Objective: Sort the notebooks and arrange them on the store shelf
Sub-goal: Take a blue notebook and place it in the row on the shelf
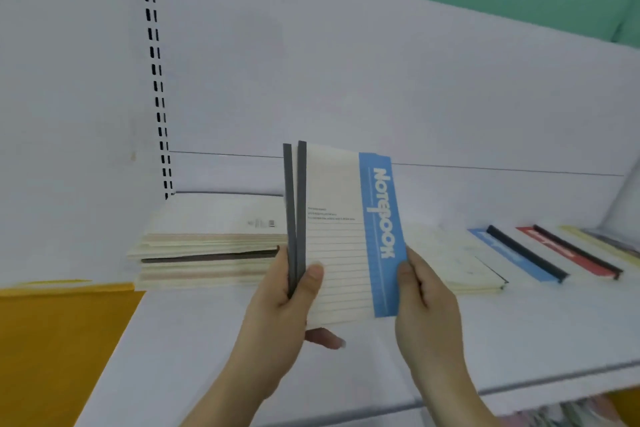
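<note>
Hands grip upright notebooks (pixel 341 236) above the shelf (pixel 540 333): left hand (pixel 282 308) pinching the grey spines, right hand (pixel 424 302) clasping the blue "Notebook" edge.

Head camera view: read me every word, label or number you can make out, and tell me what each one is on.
"Notebook": blue band of the held notebook, running sideways.
Small print lines on that notebook's cream cover: too blurred to read.
Barcode and print on the top of the left stack: unreadable.
White lettering on the red notebook: too blurred.

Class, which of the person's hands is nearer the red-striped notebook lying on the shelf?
Right. The right hand is left of the red-striped notebook; the left hand is farther left, beyond the held notebooks.
</note>
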Action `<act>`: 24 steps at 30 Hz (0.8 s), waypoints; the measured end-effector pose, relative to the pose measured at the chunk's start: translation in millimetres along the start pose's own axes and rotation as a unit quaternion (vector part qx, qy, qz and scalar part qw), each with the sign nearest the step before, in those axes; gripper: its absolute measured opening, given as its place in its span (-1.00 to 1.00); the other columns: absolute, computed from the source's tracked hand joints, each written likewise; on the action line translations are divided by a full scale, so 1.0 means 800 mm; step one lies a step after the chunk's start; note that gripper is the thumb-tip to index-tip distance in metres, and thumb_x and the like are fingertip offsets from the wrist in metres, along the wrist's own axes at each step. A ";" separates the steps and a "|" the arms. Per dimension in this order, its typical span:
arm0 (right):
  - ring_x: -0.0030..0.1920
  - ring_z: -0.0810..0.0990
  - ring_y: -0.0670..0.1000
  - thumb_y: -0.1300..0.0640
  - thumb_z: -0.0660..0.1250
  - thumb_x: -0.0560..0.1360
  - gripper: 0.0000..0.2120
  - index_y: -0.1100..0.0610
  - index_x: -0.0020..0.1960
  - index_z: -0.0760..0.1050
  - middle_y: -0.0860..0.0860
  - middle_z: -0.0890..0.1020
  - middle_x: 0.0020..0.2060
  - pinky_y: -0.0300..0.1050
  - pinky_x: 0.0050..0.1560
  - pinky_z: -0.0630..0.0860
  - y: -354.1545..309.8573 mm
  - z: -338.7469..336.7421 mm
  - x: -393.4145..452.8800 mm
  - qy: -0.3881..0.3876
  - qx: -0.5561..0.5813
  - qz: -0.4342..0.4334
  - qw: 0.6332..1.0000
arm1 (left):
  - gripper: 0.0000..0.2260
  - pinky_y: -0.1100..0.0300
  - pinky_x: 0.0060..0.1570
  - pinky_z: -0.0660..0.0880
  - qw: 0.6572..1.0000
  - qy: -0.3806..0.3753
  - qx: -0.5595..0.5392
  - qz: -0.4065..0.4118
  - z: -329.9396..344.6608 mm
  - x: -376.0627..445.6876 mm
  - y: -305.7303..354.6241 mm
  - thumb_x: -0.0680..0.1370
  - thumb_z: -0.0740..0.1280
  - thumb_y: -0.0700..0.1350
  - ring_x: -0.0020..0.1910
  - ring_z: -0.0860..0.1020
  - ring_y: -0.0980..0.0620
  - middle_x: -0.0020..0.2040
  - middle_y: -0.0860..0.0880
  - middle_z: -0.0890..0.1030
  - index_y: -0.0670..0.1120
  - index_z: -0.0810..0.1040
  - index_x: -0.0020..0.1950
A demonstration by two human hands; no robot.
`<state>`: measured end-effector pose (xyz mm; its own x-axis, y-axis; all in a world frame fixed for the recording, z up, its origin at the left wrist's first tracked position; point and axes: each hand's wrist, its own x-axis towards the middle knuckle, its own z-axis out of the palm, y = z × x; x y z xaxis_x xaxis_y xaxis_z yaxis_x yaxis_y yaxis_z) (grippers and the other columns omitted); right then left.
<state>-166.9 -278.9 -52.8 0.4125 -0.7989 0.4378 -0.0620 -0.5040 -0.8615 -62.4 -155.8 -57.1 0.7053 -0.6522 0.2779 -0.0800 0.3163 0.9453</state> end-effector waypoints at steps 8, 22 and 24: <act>-0.14 0.57 -0.23 0.08 0.09 0.65 -0.68 -0.29 0.30 0.27 -0.26 0.60 -0.09 -0.31 -0.29 0.55 0.061 -0.166 0.011 -0.016 -0.006 0.050 0.999 | -0.80 -0.04 -0.32 0.66 0.998 -0.061 0.002 -0.031 0.179 -0.016 -0.015 0.68 0.16 -0.05 -0.09 0.68 -0.06 -0.05 0.12 0.67 0.12 0.47 0.26; 0.09 0.47 -0.15 0.04 0.19 0.61 -0.65 -0.12 0.39 0.33 -0.14 0.50 0.19 -0.46 -0.18 0.41 0.179 -0.429 0.094 0.022 -0.140 0.078 0.987 | -0.46 0.09 -0.49 0.59 0.994 -0.051 0.093 -0.018 0.461 0.007 -0.085 0.68 0.18 -0.15 -0.28 0.64 -0.05 0.12 0.13 0.62 0.29 0.09 0.54; 0.09 0.46 -0.16 0.05 0.18 0.61 -0.65 -0.10 0.39 0.34 -0.15 0.50 0.17 -0.43 -0.11 0.39 0.193 -0.432 0.116 0.017 -0.155 0.056 0.986 | -0.50 0.13 -0.48 0.59 0.987 -0.027 0.157 -0.009 0.472 0.029 -0.103 0.68 0.19 -0.14 -0.23 0.64 -0.01 0.11 0.14 0.58 0.18 0.12 0.55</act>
<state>-451.9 -544.2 -55.9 0.3573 -0.8628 0.3576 -0.3814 -0.4843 -0.7874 -305.3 -457.4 -63.8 0.6713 -0.6938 0.2608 -0.2875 0.0806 0.9544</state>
